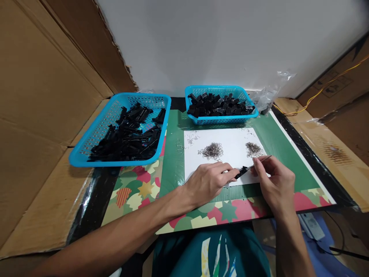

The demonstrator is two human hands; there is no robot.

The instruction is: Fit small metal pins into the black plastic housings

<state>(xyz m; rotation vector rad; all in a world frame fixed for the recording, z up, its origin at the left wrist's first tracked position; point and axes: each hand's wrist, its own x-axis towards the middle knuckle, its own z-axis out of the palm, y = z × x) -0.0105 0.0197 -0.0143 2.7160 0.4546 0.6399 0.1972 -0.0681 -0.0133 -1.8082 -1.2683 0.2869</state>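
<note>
My left hand (211, 181) pinches a small black plastic part (241, 172) above the near edge of a white sheet (230, 138). Close on its right, my right hand (273, 179) is closed around a thin, pointed metal tool (265, 158), perhaps tweezers. The tool's tip meets or nearly meets the black part; I cannot tell which. Two heaps of tiny metal pieces, like small springs, lie on the sheet: a larger heap (212, 151) at left and a smaller heap (253, 149) just beyond my right hand.
A blue basket (73, 157) of long black parts stands at the left. Another blue basket (221, 120) holding short black pieces is at the back, beside a clear plastic bag (265, 98). Cardboard walls (43, 96) flank the table; a yellow cable (314, 98) runs along the right.
</note>
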